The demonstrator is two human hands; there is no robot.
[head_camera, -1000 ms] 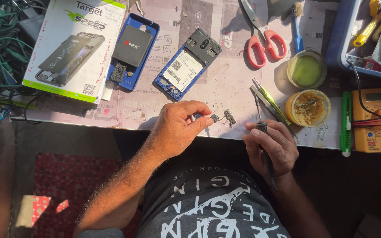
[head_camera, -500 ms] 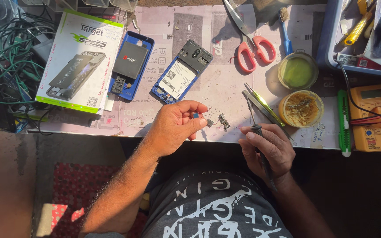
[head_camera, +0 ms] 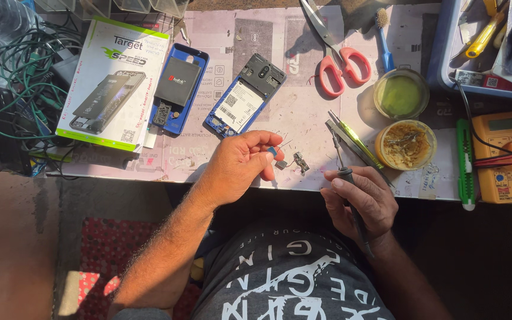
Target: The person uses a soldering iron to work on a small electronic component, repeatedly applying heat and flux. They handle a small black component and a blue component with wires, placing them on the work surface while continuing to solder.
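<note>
Now the left hand (head_camera: 238, 166) pinches a small blue part (head_camera: 272, 152) between its fingertips, just beside a tiny board (head_camera: 301, 162) on the mat (head_camera: 303, 118). The right hand (head_camera: 360, 198) grips a soldering iron (head_camera: 344, 172) tightly.

Strong warm sunlight falls on the table (head_camera: 303, 71) and the hands, giving hard, dark shadows beside the scissors (head_camera: 336, 56). The lower right is deep in shade. The picture is sharp, with no visible blur.

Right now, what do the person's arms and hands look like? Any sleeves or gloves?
No gloves or sleeves show: both hands, left and right, are bare, and so are the hairy forearms. No rings or watch show. A dark grey T-shirt with a white print covers the chest.
</note>
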